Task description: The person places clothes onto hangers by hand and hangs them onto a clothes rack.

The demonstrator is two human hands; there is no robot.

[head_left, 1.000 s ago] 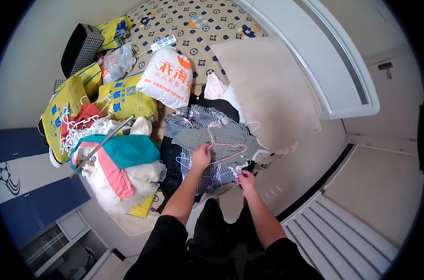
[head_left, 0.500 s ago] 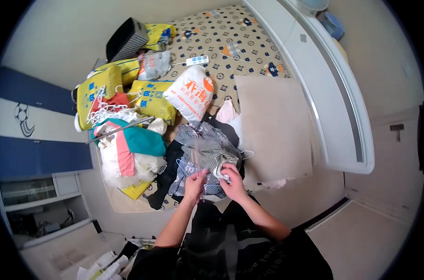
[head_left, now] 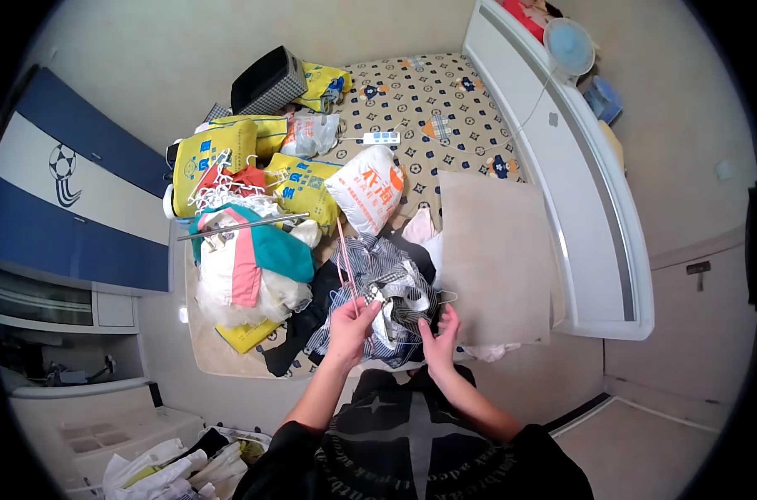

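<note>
While the bed (head_left: 412, 106) has its near edge at six o'clock, the left hand (head_left: 349, 330) grips a pink hanger (head_left: 347, 265) pointing to twelve; the right hand (head_left: 441, 337), spread, is near striped clothes (head_left: 382, 253) at ten.

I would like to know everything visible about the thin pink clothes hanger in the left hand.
The thin pink clothes hanger looks like smooth plastic. Seen almost edge-on, it shows as narrow, nearly parallel strips, so its full outline cannot be made out. The left hand grips its near end; the rest points forward, seemingly above the dark-and-white striped cloth garments. No garment hangs on the visible part.
</note>
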